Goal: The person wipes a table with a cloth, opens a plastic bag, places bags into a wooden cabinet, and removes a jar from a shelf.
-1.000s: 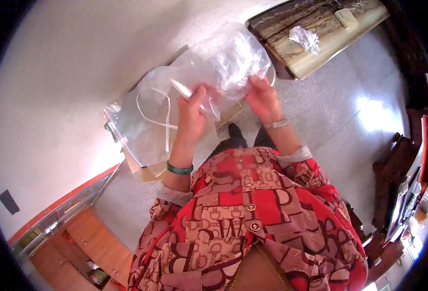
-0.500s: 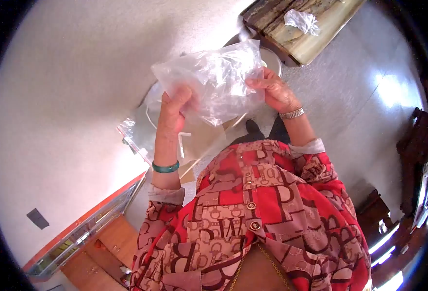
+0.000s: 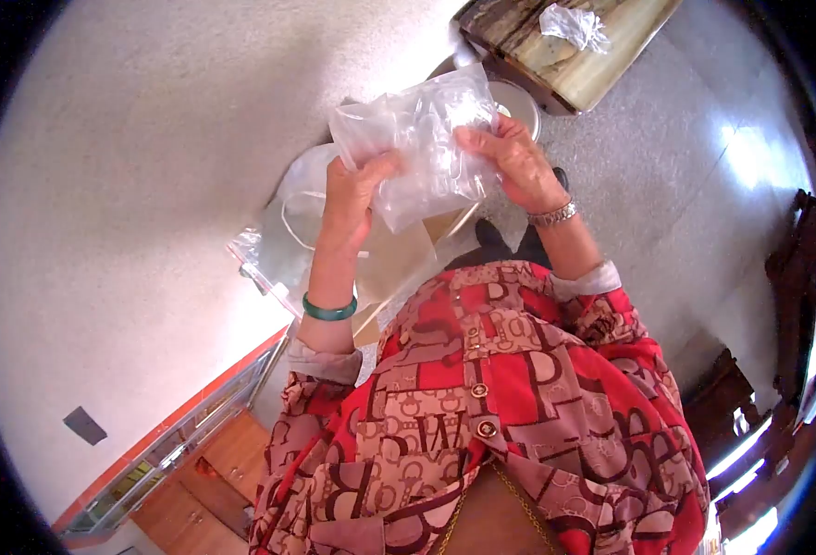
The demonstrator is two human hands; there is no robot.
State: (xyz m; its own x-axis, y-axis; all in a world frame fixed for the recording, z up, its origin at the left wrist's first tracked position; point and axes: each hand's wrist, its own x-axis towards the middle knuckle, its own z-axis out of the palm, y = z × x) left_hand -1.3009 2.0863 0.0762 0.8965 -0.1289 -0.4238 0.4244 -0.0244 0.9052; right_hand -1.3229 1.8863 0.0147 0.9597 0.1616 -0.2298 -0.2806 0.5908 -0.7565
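A clear plastic bag (image 3: 426,139) is stretched between my two hands, its film wrinkled and shiny. My left hand (image 3: 351,196) grips the near left part of the bag, with the thumb on top and the fingers hidden behind the film. At the right side my right hand (image 3: 514,166) pinches the bag, its thumb pressed on the upper face. Below the bag stands a table with a cardboard sheet (image 3: 394,268) on it. A white cord-like loop (image 3: 290,217) lies to the left of my left forearm.
A wooden table (image 3: 584,55) at the top right carries a crumpled clear plastic bag (image 3: 574,28). A round pale object (image 3: 524,106) is partly hidden behind my right hand. More clear plastic packaging (image 3: 249,245) lies at the left. Dark wooden furniture (image 3: 792,287) stands along the right.
My hands have come closer together, the left one moving right, and the bag between them is less spread. My right thumb has moved inward over the bag.
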